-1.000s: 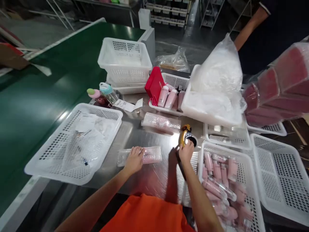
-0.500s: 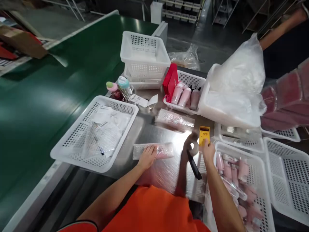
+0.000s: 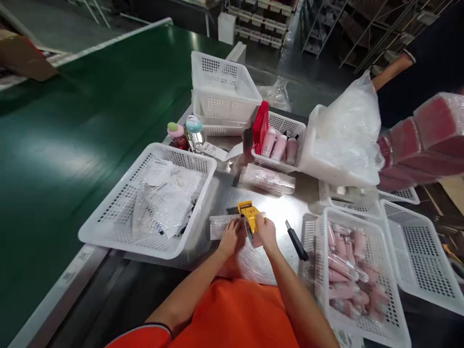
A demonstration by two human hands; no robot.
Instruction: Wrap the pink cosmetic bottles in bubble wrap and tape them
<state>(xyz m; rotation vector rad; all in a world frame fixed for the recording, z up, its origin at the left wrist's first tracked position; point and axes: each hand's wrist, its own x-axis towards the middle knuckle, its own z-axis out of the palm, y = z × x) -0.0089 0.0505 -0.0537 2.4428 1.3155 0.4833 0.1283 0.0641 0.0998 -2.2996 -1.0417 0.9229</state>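
Note:
My right hand (image 3: 266,234) grips a yellow tape dispenser (image 3: 249,216) and presses it onto a bubble-wrapped pink tube (image 3: 222,225) lying on the steel table (image 3: 308,199). My left hand (image 3: 229,238) holds that wrapped tube down from the near side, fingers curled over it. A second bubble-wrapped tube (image 3: 268,178) lies farther back. A black-handled knife (image 3: 296,240) rests on the table to the right of my right hand.
A white basket of papers and bags (image 3: 108,227) sits at left, a basket of pink tubes (image 3: 377,314) at right. Stacked baskets (image 3: 223,92), a red box, a plastic bag and shrink-wrapped red packs stand behind. A green conveyor runs along the left. Another person stands at top right.
My right hand carried the tape dispenser leftward from near the right basket onto the wrapped tube. The knife now lies alone on the table. My left hand stayed on the tube.

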